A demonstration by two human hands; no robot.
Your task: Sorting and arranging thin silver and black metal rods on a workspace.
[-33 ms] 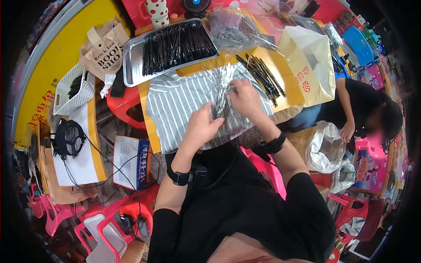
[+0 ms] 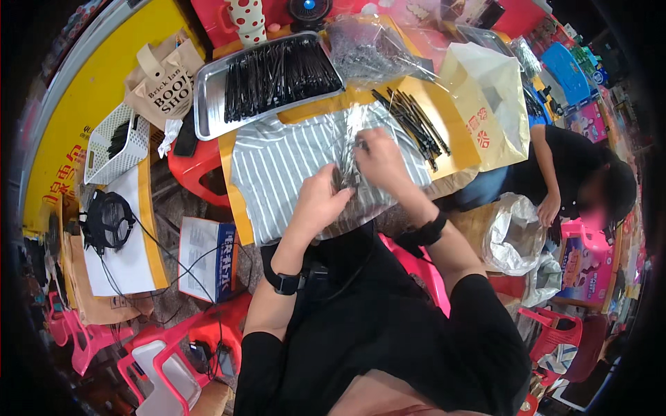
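Note:
My left hand is closed, thumb and fingers pinching a crinkled clear plastic sleeve near its lower end. Something dark shows inside or under the plastic by the thumb, too small to name. My right hand is closed too, fingertips pinched at the sleeve's right side, a little farther away. Under both hands lies a grey-and-white striped cloth on a yellow-edged board. To the right is a loose pile of thin dark sticks. Behind the cloth a metal tray holds many slim black pieces.
A heap of clear plastic bags lies behind my hands. At right stands a cream paper bag; a person in black sits beyond it. On the left are a white basket, a red stool and a cable-trailing black headgear.
My right hand has shifted slightly left and toward me along the plastic. My left hand stays nearly in place.

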